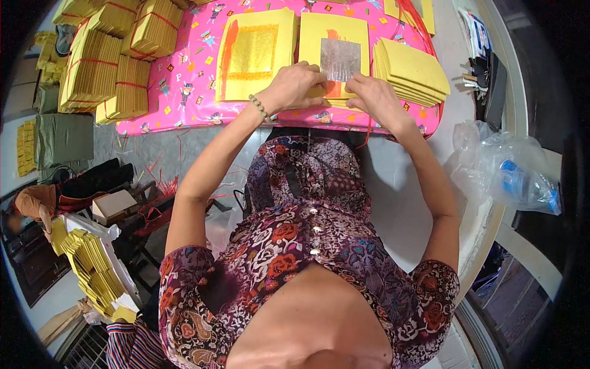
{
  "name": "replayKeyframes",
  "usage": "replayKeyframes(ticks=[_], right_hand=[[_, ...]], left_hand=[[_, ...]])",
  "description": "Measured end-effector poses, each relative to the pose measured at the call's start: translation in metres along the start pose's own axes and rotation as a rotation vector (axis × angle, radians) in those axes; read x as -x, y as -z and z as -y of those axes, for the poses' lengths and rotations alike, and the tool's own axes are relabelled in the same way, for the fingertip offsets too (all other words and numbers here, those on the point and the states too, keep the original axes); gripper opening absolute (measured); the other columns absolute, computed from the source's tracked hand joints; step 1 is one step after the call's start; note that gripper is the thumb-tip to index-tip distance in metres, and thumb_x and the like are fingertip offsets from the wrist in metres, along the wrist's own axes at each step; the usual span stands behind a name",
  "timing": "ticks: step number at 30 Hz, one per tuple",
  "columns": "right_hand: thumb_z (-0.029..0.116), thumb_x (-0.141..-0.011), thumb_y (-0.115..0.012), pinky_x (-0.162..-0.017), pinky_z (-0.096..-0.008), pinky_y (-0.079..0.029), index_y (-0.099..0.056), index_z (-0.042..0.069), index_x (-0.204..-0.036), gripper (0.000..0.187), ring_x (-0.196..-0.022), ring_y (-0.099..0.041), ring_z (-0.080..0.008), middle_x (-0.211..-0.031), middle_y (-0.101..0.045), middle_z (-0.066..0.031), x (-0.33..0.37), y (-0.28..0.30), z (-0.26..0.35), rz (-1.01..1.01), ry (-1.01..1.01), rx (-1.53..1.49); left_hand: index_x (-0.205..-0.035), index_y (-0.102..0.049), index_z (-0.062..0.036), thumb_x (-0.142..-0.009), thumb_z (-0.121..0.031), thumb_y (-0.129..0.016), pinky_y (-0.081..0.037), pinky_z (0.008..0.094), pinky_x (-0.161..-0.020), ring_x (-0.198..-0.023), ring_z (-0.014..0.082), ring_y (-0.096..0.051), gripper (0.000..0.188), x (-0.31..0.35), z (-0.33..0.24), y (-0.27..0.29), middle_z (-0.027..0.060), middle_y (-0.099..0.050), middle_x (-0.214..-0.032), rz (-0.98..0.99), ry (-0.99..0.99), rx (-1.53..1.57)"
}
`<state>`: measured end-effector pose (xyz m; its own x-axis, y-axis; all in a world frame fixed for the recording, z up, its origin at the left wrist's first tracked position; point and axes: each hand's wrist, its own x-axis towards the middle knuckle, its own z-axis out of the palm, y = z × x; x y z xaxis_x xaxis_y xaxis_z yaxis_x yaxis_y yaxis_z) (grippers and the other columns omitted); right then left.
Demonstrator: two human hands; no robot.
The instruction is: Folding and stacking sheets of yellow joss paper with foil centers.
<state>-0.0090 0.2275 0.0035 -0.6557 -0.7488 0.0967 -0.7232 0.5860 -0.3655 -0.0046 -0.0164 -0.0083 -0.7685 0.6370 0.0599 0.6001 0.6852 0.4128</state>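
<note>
In front of me lies a stack of yellow paper sheets (309, 34) with an orange-red band on the top sheet. A silver foil square (340, 56) lies over that band. My left hand (296, 86) is closed at the stack's near left edge, its fingertips by the foil's lower left corner. Closed likewise at the near right edge, my right hand (373, 100) has fingertips by the foil's lower right corner. Both hands seem to pinch the top sheet's near edge; the exact grip is partly hidden. Left of it is another yellow stack (224, 86) bearing an orange-edged square.
Fanned yellow sheets (410, 71) lie at the right of the pink patterned table cover (169, 114). Tied yellow bundles (92, 67) are piled at the left. A clear plastic bag (485, 154) with bottles hangs right. Far left, another person (37, 203) handles yellow paper at a table.
</note>
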Motion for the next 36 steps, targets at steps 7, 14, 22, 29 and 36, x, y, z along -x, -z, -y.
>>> replayKeyframes(ticks=[7,14,22,29,36], right_hand=[[0.019,-0.081,-0.07,-0.069,-0.0443,-0.049,-0.057,0.004,-0.089,0.022,-0.079,-0.061,-0.0333,-0.085,-0.057,-0.0114,-0.001,0.0,-0.003,0.019,-0.022,-0.007],[0.019,-0.083,-0.068,-0.07,-0.0444,-0.051,-0.057,0.003,-0.09,0.02,-0.083,-0.063,-0.0329,-0.089,-0.059,-0.0115,-0.002,0.003,-0.003,0.072,-0.068,-0.009],[0.018,-0.082,-0.069,-0.073,-0.045,-0.05,-0.054,0.004,-0.104,0.03,-0.087,-0.061,-0.0347,-0.094,-0.059,-0.0142,0.007,0.0,0.014,-0.075,-0.04,0.044],[0.007,-0.08,-0.061,-0.068,-0.04,-0.051,-0.056,0.004,-0.098,0.018,-0.081,-0.062,-0.0295,-0.088,-0.058,-0.0117,0.004,-0.025,0.005,-0.247,0.05,0.207],[0.008,-0.081,-0.058,-0.07,-0.0369,-0.051,-0.058,0.005,-0.099,0.018,-0.083,-0.063,-0.0259,-0.086,-0.06,-0.0095,-0.001,-0.024,0.004,-0.291,0.028,0.164]], left_hand=[[-0.1,-0.063,-0.0117,-0.074,-0.043,-0.076,-0.052,0.0397,-0.078,-0.096,0.0274,-0.061,0.043,-0.003,0.001,-0.006,0.0056,-0.062,-0.096,-0.001,-0.005,-0.093],[-0.097,-0.064,-0.0097,-0.08,-0.042,-0.071,-0.052,0.0415,-0.076,-0.09,0.0294,-0.062,0.037,-0.004,0.001,-0.002,0.0089,-0.062,-0.092,-0.015,-0.042,-0.056],[-0.091,-0.062,-0.0063,-0.081,-0.034,-0.069,-0.053,0.0438,-0.072,-0.084,0.0319,-0.064,0.03,-0.004,0.005,-0.001,0.0108,-0.063,-0.085,-0.044,-0.075,0.007],[-0.1,-0.063,-0.0064,-0.082,-0.037,-0.069,-0.053,0.0427,-0.076,-0.091,0.0321,-0.063,0.036,-0.005,-0.004,0.0,0.0113,-0.063,-0.093,-0.026,-0.064,-0.042],[-0.101,-0.059,-0.0091,-0.083,-0.026,-0.064,-0.053,0.0376,-0.072,-0.086,0.0261,-0.062,0.025,-0.008,-0.01,-0.022,0.0063,-0.061,-0.092,-0.167,-0.007,-0.193]])
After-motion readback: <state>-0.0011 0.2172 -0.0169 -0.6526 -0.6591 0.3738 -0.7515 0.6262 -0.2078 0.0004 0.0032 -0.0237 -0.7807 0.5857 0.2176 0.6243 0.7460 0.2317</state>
